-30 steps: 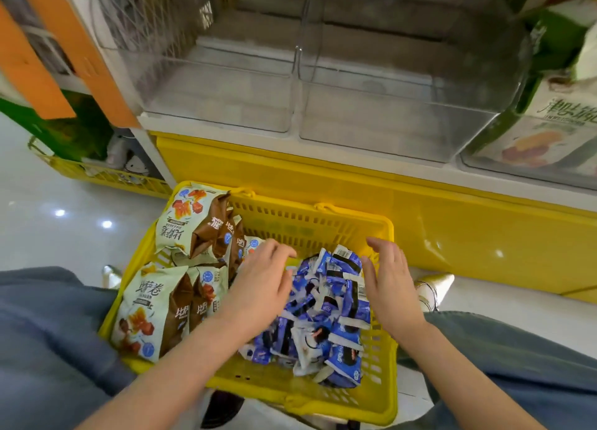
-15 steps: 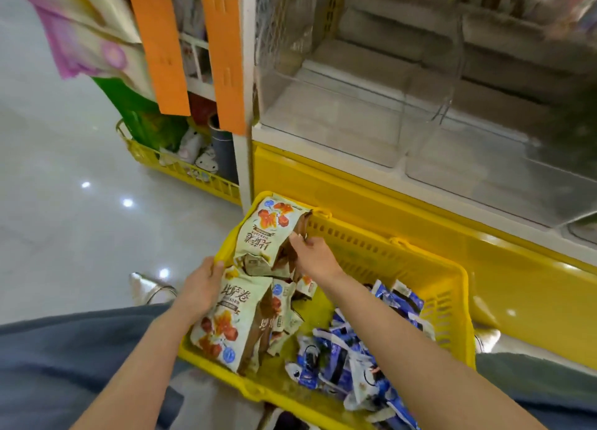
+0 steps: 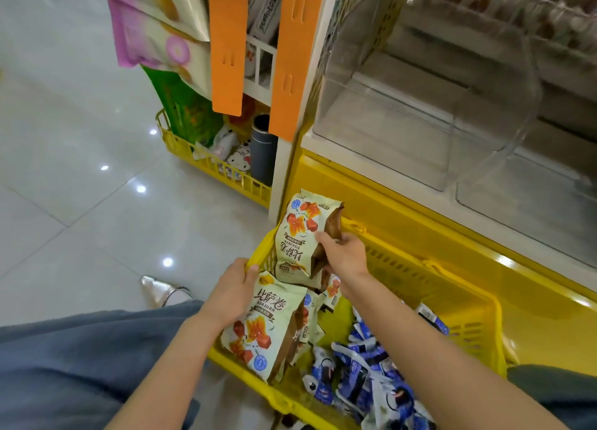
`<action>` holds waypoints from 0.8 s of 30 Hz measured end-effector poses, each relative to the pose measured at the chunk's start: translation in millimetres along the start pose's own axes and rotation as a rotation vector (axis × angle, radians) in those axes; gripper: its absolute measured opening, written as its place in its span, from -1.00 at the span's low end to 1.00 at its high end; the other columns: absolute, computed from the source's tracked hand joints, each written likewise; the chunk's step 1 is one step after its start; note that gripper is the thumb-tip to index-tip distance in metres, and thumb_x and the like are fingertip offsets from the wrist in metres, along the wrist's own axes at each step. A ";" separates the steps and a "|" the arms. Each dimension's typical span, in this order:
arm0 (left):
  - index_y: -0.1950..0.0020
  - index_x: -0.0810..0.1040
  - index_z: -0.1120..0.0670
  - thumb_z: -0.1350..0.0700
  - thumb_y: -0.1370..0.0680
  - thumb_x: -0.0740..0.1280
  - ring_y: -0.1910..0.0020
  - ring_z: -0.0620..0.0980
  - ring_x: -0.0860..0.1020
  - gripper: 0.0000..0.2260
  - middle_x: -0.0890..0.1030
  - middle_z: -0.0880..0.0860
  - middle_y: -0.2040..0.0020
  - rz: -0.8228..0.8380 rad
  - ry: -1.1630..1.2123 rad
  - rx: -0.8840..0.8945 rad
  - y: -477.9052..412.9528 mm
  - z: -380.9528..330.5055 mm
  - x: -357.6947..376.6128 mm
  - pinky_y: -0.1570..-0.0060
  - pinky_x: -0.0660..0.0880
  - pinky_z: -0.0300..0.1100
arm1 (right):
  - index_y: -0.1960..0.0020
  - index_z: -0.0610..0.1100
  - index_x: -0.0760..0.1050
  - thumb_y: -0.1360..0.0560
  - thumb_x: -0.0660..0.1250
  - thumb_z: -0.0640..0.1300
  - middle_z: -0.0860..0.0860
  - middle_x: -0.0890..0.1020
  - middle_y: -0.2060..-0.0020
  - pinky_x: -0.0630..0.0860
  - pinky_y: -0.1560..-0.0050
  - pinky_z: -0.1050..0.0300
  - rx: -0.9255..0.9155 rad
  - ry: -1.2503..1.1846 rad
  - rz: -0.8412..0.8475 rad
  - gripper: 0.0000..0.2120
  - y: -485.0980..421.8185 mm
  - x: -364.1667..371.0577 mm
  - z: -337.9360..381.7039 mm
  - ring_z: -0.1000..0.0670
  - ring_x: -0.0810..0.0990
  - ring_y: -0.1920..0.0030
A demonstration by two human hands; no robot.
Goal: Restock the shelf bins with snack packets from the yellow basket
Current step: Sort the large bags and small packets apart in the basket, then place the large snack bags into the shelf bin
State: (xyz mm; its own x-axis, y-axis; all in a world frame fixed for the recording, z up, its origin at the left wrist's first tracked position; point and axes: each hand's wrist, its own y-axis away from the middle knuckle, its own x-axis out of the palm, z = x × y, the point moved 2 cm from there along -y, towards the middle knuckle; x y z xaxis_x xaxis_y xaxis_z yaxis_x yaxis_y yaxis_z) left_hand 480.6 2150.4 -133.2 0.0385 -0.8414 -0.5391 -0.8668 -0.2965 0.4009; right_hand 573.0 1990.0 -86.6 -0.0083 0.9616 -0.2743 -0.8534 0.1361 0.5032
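In the basket (image 3: 429, 268), one large packet (image 3: 300, 232) sits between the right hand (image 3: 345, 258) fingers (image 3: 323, 238); small packets (image 3: 365, 374) lie nearer and right of them, shelf bins (image 3: 403, 116) beyond.

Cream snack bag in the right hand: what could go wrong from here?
1. The right hand grips the cream snack bag by its brown side only; it could slip back into the yellow basket.
2. The clear bin has a raised front wall; the bag might catch on it.

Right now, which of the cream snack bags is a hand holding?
The upright bag at the far corner of the yellow basket, gripped by the right hand; the other big bag lies beside the left hand.
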 end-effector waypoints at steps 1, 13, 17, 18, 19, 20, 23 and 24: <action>-0.29 0.36 0.12 0.04 -0.63 0.09 -0.16 0.03 0.45 -0.71 0.46 0.08 -0.17 -0.059 0.022 0.046 2.3 -6.0 -4.4 -0.09 0.34 -0.17 | -0.13 -0.18 0.46 -0.44 0.40 -0.07 -0.13 0.63 0.00 0.56 -0.10 -0.14 -0.043 -0.003 0.013 -0.67 3.3 -1.6 6.3 -0.12 0.62 -0.02; -0.12 0.42 -0.25 -0.14 -0.22 0.54 -0.02 -0.37 0.48 -0.47 0.52 -0.25 -0.07 0.289 -0.043 0.439 51.4 -100.4 -42.8 0.05 0.42 -0.46 | -0.21 -0.01 0.44 -0.44 0.40 -0.02 0.06 0.59 -0.07 0.54 -0.06 0.11 -0.656 0.963 0.757 -0.64 66.4 -60.5 81.7 0.06 0.58 -0.04; 0.12 0.56 -0.08 -0.05 -0.24 0.56 0.23 -0.22 0.62 -0.70 0.66 -0.11 0.20 0.188 0.155 0.338 53.7 -86.3 -35.4 0.29 0.52 -0.33 | -0.41 0.06 0.22 -0.43 0.36 0.11 0.21 0.51 -0.09 0.55 -0.04 0.17 -0.605 0.775 0.616 -0.39 70.4 -69.0 69.6 0.10 0.55 -0.10; 0.14 0.56 -0.06 -0.03 -0.24 0.56 0.27 -0.18 0.63 -0.72 0.67 -0.09 0.23 0.128 0.237 0.286 54.7 -83.8 -35.5 0.31 0.53 -0.30 | -0.43 0.06 0.20 -0.41 0.36 0.16 0.23 0.49 -0.09 0.54 0.01 0.25 -0.578 0.666 0.553 -0.33 71.9 -72.4 66.2 0.12 0.54 -0.10; 0.14 0.56 -0.04 -0.01 -0.25 0.56 0.29 -0.14 0.65 -0.73 0.68 -0.07 0.25 0.055 0.333 0.230 55.9 -81.1 -36.1 0.32 0.55 -0.25 | -0.44 0.05 0.18 -0.36 0.35 0.21 0.23 0.47 -0.10 0.52 0.09 0.32 -0.541 0.567 0.502 -0.27 73.4 -74.9 62.2 0.15 0.53 -0.09; 0.15 0.55 -0.03 -0.01 -0.25 0.55 0.30 -0.10 0.65 -0.73 0.68 -0.04 0.26 -0.017 0.432 0.180 57.1 -78.6 -37.0 0.31 0.57 -0.20 | -0.45 0.03 0.17 -0.31 0.34 0.25 0.21 0.47 -0.14 0.51 0.14 0.36 -0.499 0.485 0.472 -0.21 74.6 -76.6 57.6 0.16 0.53 -0.07; 0.17 0.48 0.04 -0.11 -0.17 0.53 0.29 0.00 0.67 -0.61 0.69 0.04 0.24 -0.034 0.622 0.087 64.7 -78.0 -35.9 0.30 0.57 -0.13 | -0.42 0.01 0.23 -0.34 0.36 0.22 0.12 0.47 -0.20 0.48 0.16 0.42 -0.462 0.392 0.376 -0.27 75.5 -76.2 46.9 0.13 0.51 -0.11; 0.19 0.45 0.06 -0.14 -0.14 0.50 0.28 0.03 0.67 -0.57 0.69 0.06 0.24 -0.002 0.646 0.072 67.2 -78.4 -34.6 0.29 0.57 -0.12 | -0.39 0.00 0.28 -0.37 0.38 0.17 0.13 0.47 -0.17 0.45 0.23 0.48 -0.493 0.401 0.331 -0.34 75.3 -74.7 47.1 0.18 0.50 -0.07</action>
State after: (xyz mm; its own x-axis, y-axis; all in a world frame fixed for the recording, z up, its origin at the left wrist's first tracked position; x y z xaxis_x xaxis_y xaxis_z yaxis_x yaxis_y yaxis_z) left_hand 459.9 2124.2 -29.5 0.3120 -0.9498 0.0233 -0.8968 -0.2863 0.3373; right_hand 534.0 1939.6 10.4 -0.4175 0.7593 -0.4991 -0.9084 -0.3618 0.2095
